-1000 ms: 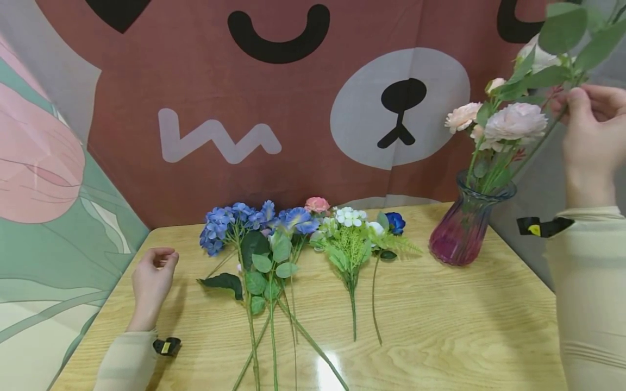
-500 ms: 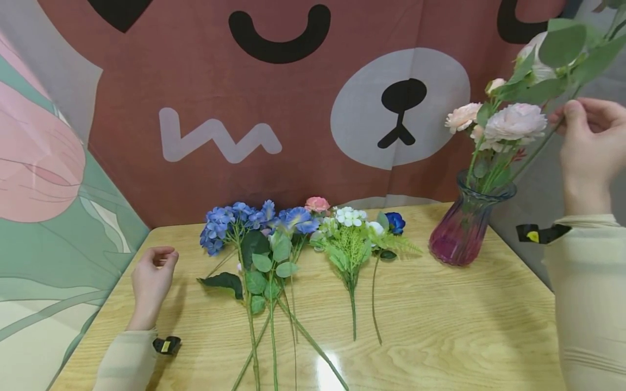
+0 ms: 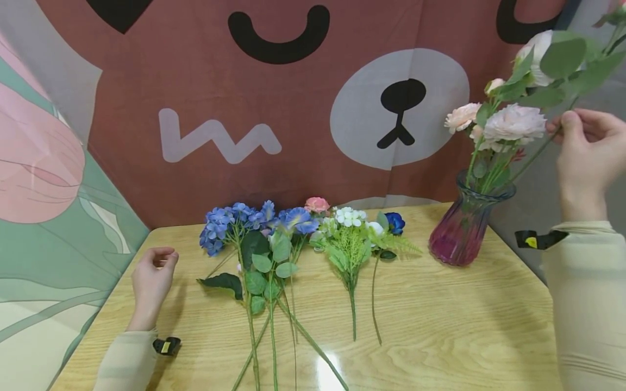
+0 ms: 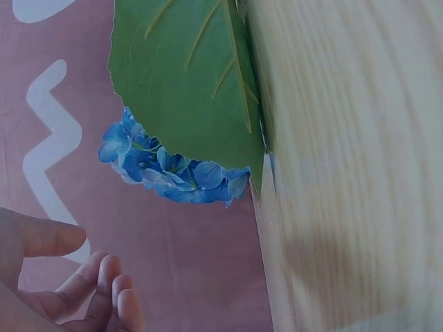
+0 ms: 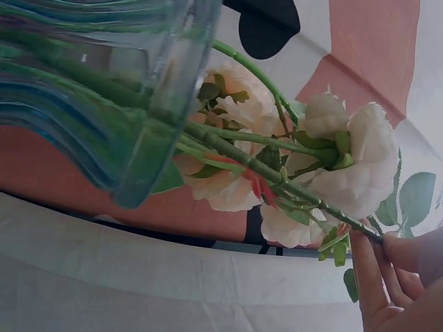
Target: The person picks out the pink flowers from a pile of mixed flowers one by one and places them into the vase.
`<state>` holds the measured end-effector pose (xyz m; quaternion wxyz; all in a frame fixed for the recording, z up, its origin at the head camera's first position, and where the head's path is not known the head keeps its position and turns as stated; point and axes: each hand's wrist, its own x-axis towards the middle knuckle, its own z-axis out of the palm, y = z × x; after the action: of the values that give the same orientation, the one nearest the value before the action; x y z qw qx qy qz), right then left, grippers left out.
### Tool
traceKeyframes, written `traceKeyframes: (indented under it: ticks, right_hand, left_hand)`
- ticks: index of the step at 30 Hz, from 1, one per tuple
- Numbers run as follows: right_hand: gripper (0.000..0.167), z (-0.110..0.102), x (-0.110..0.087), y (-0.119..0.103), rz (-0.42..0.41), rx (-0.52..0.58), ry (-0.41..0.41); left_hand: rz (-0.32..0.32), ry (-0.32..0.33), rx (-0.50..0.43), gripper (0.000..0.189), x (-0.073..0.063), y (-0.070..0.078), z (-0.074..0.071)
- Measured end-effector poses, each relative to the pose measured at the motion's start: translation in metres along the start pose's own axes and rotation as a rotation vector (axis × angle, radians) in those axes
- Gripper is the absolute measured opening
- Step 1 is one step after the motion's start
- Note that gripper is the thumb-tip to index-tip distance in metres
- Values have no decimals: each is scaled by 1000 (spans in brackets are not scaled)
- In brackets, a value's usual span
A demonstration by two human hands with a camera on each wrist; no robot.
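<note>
At the upper right, my right hand pinches a leafy flower stem between thumb and fingers. The stem slants down into the mouth of a glass vase, which shades from blue to pink. Its broad green leaves fan out above the hand, and its top is cut off by the frame edge. Pale pink flowers stand in the same vase. In the right wrist view, the stem enters past the vase rim. My left hand holds nothing, fingers loosely curled, left of the blue hydrangea.
Several artificial flowers lie on the wooden table: a blue iris-like bloom, a pink flower, a white-and-green bunch and a dark blue rose. A printed bear cloth hangs behind.
My right hand has moved down along with the stem, so the leaves sit lower and more stem is inside the vase. The left hand has stayed still.
</note>
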<state>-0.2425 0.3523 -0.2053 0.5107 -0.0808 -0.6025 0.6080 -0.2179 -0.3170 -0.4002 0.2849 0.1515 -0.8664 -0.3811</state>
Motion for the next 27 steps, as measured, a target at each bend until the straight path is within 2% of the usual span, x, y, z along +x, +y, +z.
traceKeyframes:
  ticks: [6, 9, 18, 21, 27]
  right_hand:
    - [11, -3, -3, 7, 10, -1, 14]
    - [9, -4, -6, 10, -9, -49, 16]
    - [8, -6, -9, 12, -21, 22, 14]
    - [8, -6, -9, 15, -19, 9, 19]
    - [9, -9, -11, 25, -27, -84, 29]
  left_hand:
    - [0, -5, 4, 23, 0, 0, 0]
    - [1, -6, 8, 23, 0, -1, 0]
    - [3, -2, 7, 24, 0, -1, 0]
    - [2, -5, 6, 24, 0, 0, 0]
    - [-4, -5, 2, 24, 0, 1, 0]
